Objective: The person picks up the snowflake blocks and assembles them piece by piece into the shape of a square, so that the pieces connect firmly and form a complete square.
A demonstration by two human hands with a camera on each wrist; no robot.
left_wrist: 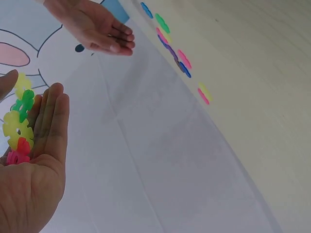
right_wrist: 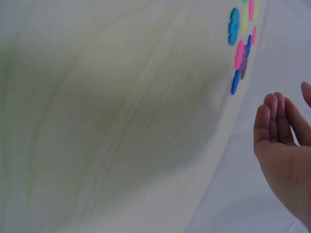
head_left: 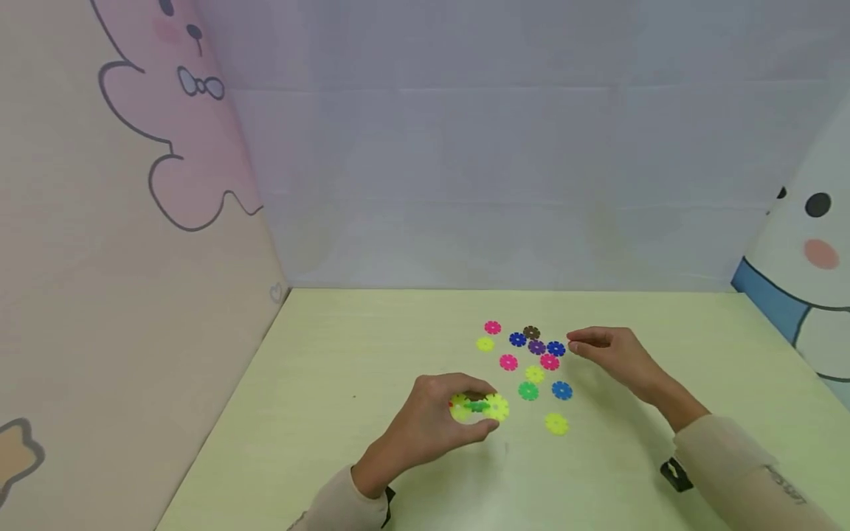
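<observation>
In the head view my left hand (head_left: 430, 419) holds a short chain of interlocking plastic flower discs (head_left: 497, 408) between thumb and fingers, above the table. The left wrist view shows its linked pieces: a yellow disc (left_wrist: 10, 127), a green disc (left_wrist: 23, 105), another yellow disc (left_wrist: 22, 85) and a pinkish-red end (left_wrist: 18, 154). Part of the chain is hidden by the hand. My right hand (head_left: 624, 361) hovers just right of a dark blue disc (head_left: 556, 348), thumb and fingers a little apart, with nothing seen between them.
Several loose discs lie flat on the pale table (head_left: 332, 346), among them a pink disc (head_left: 492, 327), a brown disc (head_left: 531, 332), a green disc (head_left: 528, 391), a blue disc (head_left: 561, 390) and a yellow disc (head_left: 556, 424). A pale cloth wall (head_left: 505, 184) rises behind.
</observation>
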